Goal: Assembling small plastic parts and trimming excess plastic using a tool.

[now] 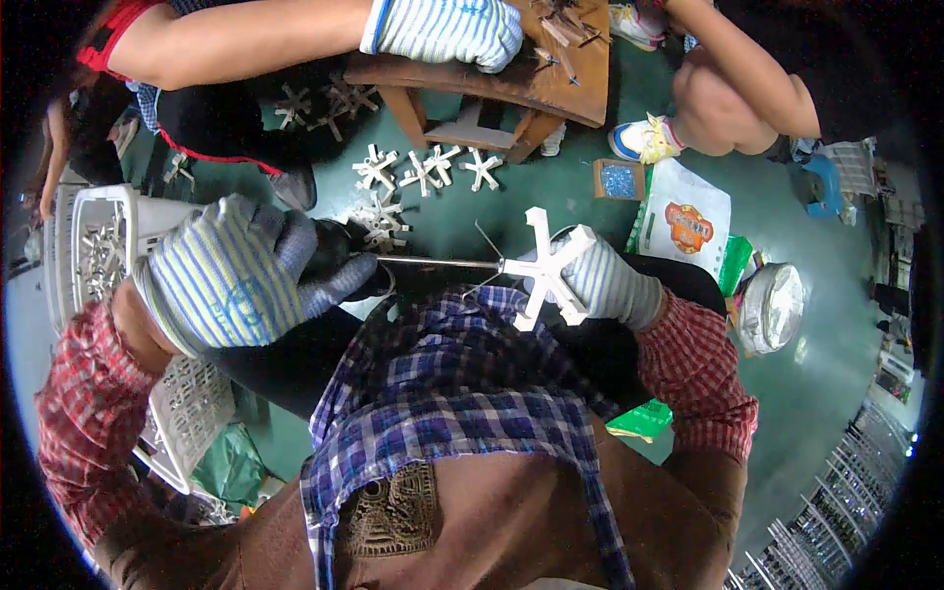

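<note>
Apparently at a driving or fitting step: grips a dark tool (332, 251) in the left hand (231, 280), with fingers and thumb curled around a handle mostly hidden by the striped glove. Points a long metal shaft (442, 262) sideways, above a plaid apron (423, 344), straight at a white star-shaped piece (547, 267). Holds that piece out in front of the body with the right hand (615, 283), from behind and to the right, with fingers seemingly closed on the far side; cannot tell exactly how, given the white arms in front. Seems to bring the shaft's tip right up to the middle of the piece; cannot tell whether seated or merely touching.

Calls next, by the look of it, for keeping shaft and piece in line, bracing the right-hand grasp against any twist, and drawing the tip straight out before letting the piece go. Also calls for care around the thin bent wires (487, 238) near the shaft's end; cannot tell whether part of the tool.

Note more loose white pieces (482, 169) on the green floor (777, 211) ahead, just short of a wooden bench (551, 98), and a white crate (132, 211) of pale parts to the left.
</note>
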Tool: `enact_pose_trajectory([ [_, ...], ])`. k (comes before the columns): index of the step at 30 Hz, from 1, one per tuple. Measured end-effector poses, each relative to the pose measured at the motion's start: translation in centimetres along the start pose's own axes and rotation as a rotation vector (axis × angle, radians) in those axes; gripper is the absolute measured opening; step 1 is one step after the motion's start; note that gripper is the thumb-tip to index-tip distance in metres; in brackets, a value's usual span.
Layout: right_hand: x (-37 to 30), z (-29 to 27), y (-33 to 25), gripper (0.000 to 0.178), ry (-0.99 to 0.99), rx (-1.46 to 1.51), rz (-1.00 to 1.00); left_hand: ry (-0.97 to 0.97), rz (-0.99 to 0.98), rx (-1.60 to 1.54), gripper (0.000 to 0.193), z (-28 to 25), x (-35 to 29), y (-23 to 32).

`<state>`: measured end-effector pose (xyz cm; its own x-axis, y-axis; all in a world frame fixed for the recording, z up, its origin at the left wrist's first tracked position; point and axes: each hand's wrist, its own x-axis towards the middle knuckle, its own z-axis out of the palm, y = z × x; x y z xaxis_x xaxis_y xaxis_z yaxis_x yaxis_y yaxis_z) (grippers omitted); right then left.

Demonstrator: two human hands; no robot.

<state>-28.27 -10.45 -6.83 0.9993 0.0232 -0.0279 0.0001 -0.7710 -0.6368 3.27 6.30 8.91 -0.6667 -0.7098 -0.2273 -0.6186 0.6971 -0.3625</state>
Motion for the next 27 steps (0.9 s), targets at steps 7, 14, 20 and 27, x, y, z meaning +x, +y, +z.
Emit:
enact_pose_trajectory([
  [7,-0.7,2.0,2.5,0.054,0.082,-0.001,0.167,0.117,0.003,-0.062,0.036,0.7,1.2,-1.0],
  [14,-3.5,-1.9,2.9,0.045,0.526,1.084,0.408,0.488,-0.644,-0.873,0.045,5.9,1.2,3.0],
  [20,-0.7,-2.5,2.0,0.037,0.803,0.411,0.555,0.392,-0.923,-1.216,0.030,6.2,9.3,0.7],
  [27,-0.8,-0.8,3.2,0.044,0.704,0.074,0.540,0.680,-0.669,-0.799,0.030,14.1,17.4,-7.2],
])
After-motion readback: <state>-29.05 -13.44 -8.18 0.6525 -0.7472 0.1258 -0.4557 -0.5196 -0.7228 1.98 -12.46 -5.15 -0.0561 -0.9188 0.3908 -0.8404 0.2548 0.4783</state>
